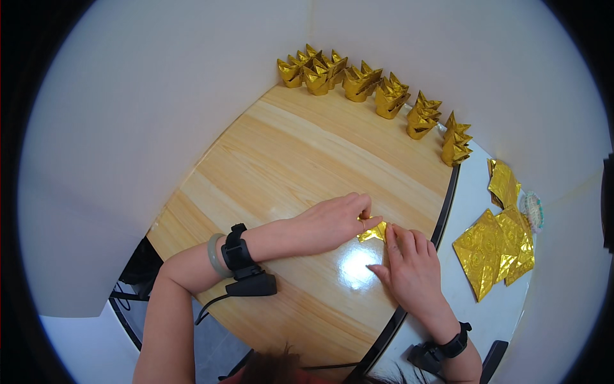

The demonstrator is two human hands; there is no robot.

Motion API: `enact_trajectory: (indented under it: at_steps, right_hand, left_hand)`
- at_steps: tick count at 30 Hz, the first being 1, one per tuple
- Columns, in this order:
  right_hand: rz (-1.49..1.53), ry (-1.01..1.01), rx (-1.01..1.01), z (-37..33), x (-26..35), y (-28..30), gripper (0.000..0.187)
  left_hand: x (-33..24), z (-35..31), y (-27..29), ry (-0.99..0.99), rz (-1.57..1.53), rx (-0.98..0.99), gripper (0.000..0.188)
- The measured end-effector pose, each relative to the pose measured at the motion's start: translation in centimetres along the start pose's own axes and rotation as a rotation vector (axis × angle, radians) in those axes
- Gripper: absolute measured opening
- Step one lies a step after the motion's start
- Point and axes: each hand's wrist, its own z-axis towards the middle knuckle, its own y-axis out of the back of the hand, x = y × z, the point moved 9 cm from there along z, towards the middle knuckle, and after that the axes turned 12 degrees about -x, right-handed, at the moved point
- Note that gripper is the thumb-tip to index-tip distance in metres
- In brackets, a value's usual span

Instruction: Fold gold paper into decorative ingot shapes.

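1. Hands: both on one small folded gold paper piece [371, 233], low over the desk [281, 153].
2. Left hand [340, 221]: fingers mostly curled, index stretched across the upper left of the piece. Cannot tell whether the thumb pinches it from below or the finger only presses.
3. Right hand [414, 267]: thumb spread wide, well clear of the paper; index tip touches the piece's right end, other fingers beside it.
4. Piece location: between the two hands, right half of the desk, just above a bright glare patch. Partly covered by left fingers.
5. Containers: closest match is the cup-shaped folded gold pieces [361, 83], pointed tips up, in groups curving along the far side and round to the right edge. Several look nested one in another; contents otherwise too small to tell.
6. Round whitish item with teal trim [533, 212] on the white surface [441, 288] at right. Cannot tell if it holds anything.
7. Flat gold sheets [478, 255]: on the same white surface, overlapping, right of the right hand.
8. Wrists: left has a black strap [237, 253] with a dark box [252, 285], plus a pale bangle [218, 256]; right has a black wristband [456, 344].
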Motion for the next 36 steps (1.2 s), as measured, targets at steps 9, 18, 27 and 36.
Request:
enact_trajectory:
  at_steps: [9,18,27,36]
  right_hand:
    - [0.051,0.049,0.099,-1.3,-0.3,0.1,0.087]
    - [0.083,0.098,0.288,-2.6,-0.8,1.0,0.088]
    - [0.431,-0.063,0.166,-0.6,-3.0,3.3,0.046]
    - [0.297,-0.08,-0.099,2.5,-2.3,0.9,0.027]
  left_hand:
    - [-1.0,-0.4,-0.6,-0.382,0.077,-0.068,0.041]
    - [-1.0,-0.8,-1.0,-0.519,0.283,-0.092,0.027]
    - [-0.8,-0.8,-0.8,-0.537,0.211,-0.066,0.034]
    - [-0.4,-0.7,-1.2,-0.527,0.165,-0.03,0.044]
